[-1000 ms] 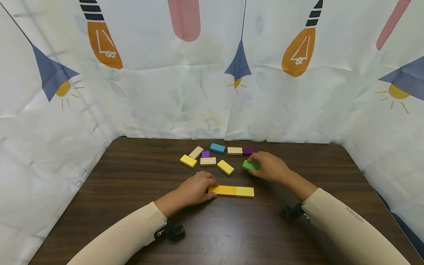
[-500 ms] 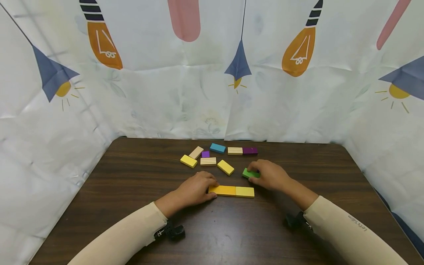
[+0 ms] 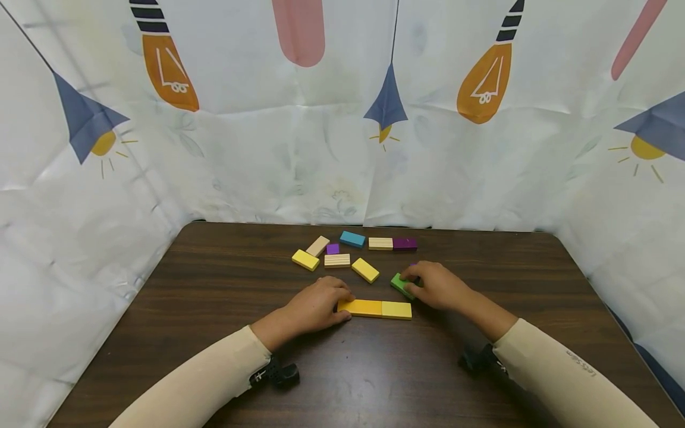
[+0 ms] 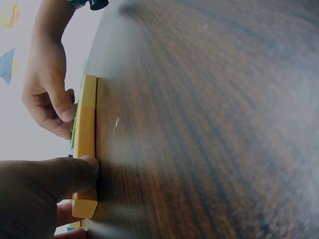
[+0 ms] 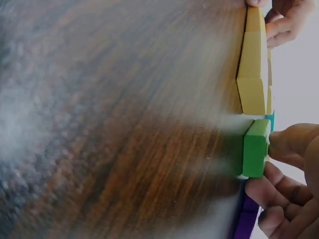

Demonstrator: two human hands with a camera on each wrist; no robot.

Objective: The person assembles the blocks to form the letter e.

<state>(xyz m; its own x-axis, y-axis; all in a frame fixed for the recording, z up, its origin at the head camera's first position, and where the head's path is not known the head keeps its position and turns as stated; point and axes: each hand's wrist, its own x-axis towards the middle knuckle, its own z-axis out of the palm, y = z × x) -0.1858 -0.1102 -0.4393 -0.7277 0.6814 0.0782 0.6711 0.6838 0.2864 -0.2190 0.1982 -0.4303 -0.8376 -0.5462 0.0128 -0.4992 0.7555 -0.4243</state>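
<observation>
Near the middle of the table, an orange-yellow block (image 3: 364,307) lies end to end with a paler yellow block (image 3: 397,310). My left hand (image 3: 319,304) grips the left end of the orange-yellow one; in the left wrist view its thumb (image 4: 75,174) presses the near side, fingers behind. Just beyond the row's right end, my right hand (image 3: 440,285) pinches a green block (image 3: 400,285), which sits at a slant. The right wrist view has the green block (image 5: 255,149) between thumb and fingers, a small gap from the yellow block (image 5: 253,74).
Behind lie loose blocks: yellow (image 3: 305,260), [another yellow] block (image 3: 365,270), striped wood (image 3: 337,261), small purple (image 3: 333,249), blue (image 3: 352,239), and dark purple (image 3: 404,244). A purple block (image 5: 246,214) lies beside my right fingers. Patterned cloth (image 3: 267,154) hangs behind the table.
My right hand has drawn the green block nearer to me, toward the row's right end, and turned it to a steeper slant. The left hand has stayed in place.
</observation>
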